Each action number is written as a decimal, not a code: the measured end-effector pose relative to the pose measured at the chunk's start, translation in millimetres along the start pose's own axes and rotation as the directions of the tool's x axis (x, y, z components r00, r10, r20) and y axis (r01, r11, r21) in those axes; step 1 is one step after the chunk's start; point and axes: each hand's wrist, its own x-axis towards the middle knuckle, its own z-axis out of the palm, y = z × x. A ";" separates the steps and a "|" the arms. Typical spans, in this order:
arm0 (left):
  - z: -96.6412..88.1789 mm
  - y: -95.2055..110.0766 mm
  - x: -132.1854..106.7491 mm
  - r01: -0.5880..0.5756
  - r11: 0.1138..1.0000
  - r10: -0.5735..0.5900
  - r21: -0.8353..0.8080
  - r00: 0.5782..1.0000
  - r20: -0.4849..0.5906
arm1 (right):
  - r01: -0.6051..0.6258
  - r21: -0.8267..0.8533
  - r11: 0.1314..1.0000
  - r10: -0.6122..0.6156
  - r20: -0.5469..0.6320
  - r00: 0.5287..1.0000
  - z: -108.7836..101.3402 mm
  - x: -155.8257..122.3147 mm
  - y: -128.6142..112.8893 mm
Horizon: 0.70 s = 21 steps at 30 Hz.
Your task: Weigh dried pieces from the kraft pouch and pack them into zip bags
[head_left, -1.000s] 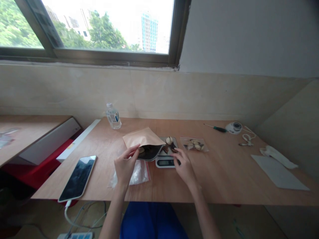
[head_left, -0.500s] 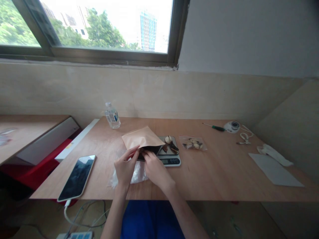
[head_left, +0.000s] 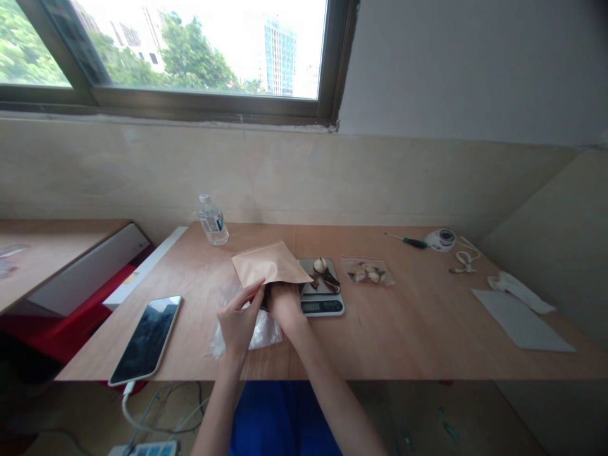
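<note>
At the table [head_left: 408, 335], left hand [head_left: 238, 316] pinches pouch [head_left: 270, 263]; right hand [head_left: 286, 305] is inside, grip hidden.

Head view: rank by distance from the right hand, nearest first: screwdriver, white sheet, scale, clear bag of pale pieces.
1. Scale: just right of the right hand
2. Clear bag of pale pieces: right of the scale
3. Screwdriver: farther back, right
4. White sheet: far right

Pouch [head_left: 270, 263] between phone [head_left: 147, 339] and scale [head_left: 323, 308], pieces [head_left: 327, 276] on the scale, sachet [head_left: 367, 272] right of it, bottle [head_left: 213, 221] at back left
</note>
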 end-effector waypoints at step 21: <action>-1.4 -5.1 -2.5 -0.040 0.999 0.039 0.033 0.999 0.010 | -0.095 0.404 0.910 0.138 -0.079 0.987 -9.8 -39.2 18.9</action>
